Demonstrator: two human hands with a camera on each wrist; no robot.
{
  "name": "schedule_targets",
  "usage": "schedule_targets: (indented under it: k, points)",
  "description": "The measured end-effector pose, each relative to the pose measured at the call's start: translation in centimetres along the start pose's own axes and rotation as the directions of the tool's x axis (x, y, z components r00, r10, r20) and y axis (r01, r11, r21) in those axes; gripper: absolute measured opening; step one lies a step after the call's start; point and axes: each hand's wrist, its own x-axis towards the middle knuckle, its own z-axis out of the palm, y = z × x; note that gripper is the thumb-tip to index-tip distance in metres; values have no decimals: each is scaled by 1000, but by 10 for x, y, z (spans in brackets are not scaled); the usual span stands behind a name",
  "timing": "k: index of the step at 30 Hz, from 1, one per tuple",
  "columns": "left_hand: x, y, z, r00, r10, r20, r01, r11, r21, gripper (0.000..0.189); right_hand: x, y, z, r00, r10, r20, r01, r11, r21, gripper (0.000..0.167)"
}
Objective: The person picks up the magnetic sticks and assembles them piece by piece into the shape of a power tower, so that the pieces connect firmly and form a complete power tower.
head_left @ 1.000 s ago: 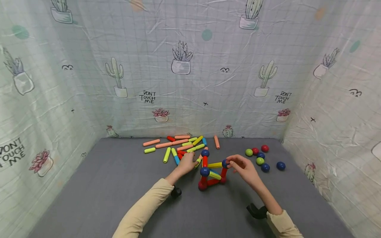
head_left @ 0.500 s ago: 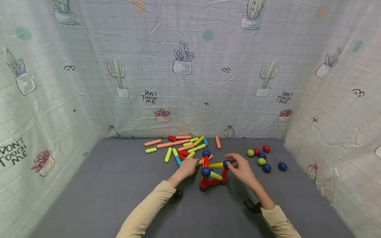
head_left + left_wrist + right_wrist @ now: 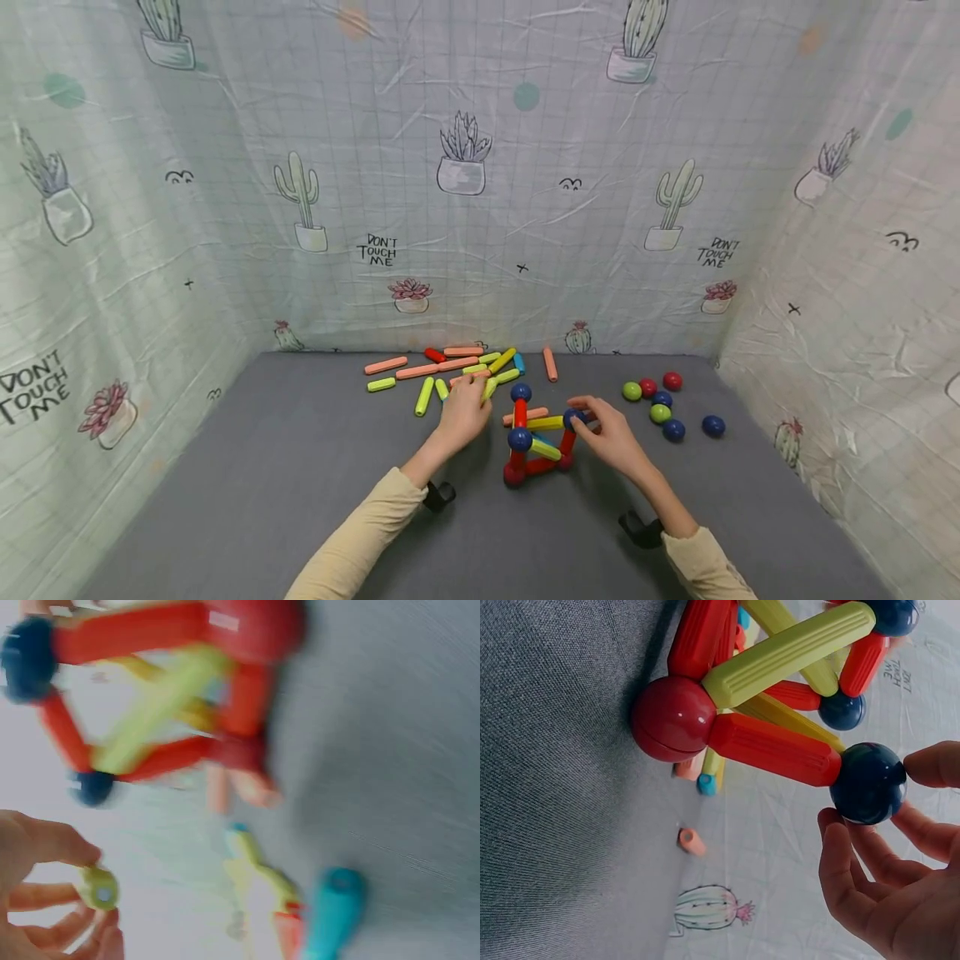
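My left hand (image 3: 462, 413) pinches a yellow-green magnetic rod (image 3: 99, 888) between thumb and fingers, left of a built frame. That frame joins red, yellow and yellow-green rods with balls: dark red balls (image 3: 673, 718) at the bottom, blue balls at the top. One red rod (image 3: 774, 748) slants up from a dark red ball to the frame's right-hand blue ball (image 3: 868, 784). Around this blue ball my right hand (image 3: 613, 440) has its thumb and fingertips, the ball still attached to the frame. The left wrist view is blurred.
Loose orange, yellow-green, red and blue rods (image 3: 417, 372) lie at the back of the grey table (image 3: 315, 500), behind my left hand. Several loose green, red and blue balls (image 3: 673, 430) lie to the right. A patterned cloth (image 3: 345, 192) hangs behind and at both sides.
My left hand has drawn back left from beside the frame, the yellow-green rod in its fingers. An orange rod behind the frame now shows more fully. My right hand stays at the blue ball.
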Motion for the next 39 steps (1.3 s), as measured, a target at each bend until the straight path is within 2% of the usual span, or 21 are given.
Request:
schedule_targets:
  k: [2,4,6,8,9,11,13,15,18,22,24,26,28,32,35,39]
  points:
    - [-2,11,-11,999,15,-41,-21,989,-147,29,-1,1,0,1000,17,7,-17,1000,10,24]
    - [-5,26,-22,997,57,-47,-68,960,-273,33,-2,2,0,999,30,13,-31,999,17,23]
    - [-8,40,-29,989,144,-33,-146,922,-359,33,-3,2,0,999,39,20,-39,999,22,24]
    - [-11,51,-31,970,242,3,-220,885,-410,31,-3,3,0,999,44,27,-45,999,26,24]
    - [-13,56,-31,957,288,28,-249,871,-424,31,-3,3,0,999,45,30,-46,999,27,24]
    - [-16,62,-27,930,358,86,-293,860,-417,31,-3,3,0,998,46,36,-48,998,30,24]
    - [-19,65,-23,906,401,134,-329,868,-371,31,-2,3,0,998,41,37,-42,999,33,24]
    - [-21,65,-19,895,418,156,-359,882,-304,32,-1,2,0,999,34,41,-35,999,35,24]
    - [-23,66,-18,896,412,163,-386,907,-171,30,0,1,-1,999,23,49,-25,999,40,24]
    - [-25,70,-22,919,352,178,-357,934,-6,29,1,2,-2,998,20,55,-23,999,47,23]
    - [-26,72,-23,928,323,185,-333,942,30,28,0,2,-3,998,20,56,-23,998,53,23]
    - [-26,72,-22,935,310,174,-315,949,3,27,0,3,-3,998,22,59,-26,998,58,23]
    - [-27,72,-17,940,300,161,-293,954,-62,27,-1,3,-3,998,23,62,-27,998,61,23]
    - [-29,68,-5,951,280,134,-257,952,-164,28,-2,2,-2,998,23,61,-26,998,50,24]
    - [-33,66,0,951,290,105,-272,949,-156,29,-3,2,-1,998,20,64,-23,999,47,25]
    - [-37,66,3,945,323,45,-320,946,-49,28,-4,2,-1,998,11,69,-15,999,49,26]
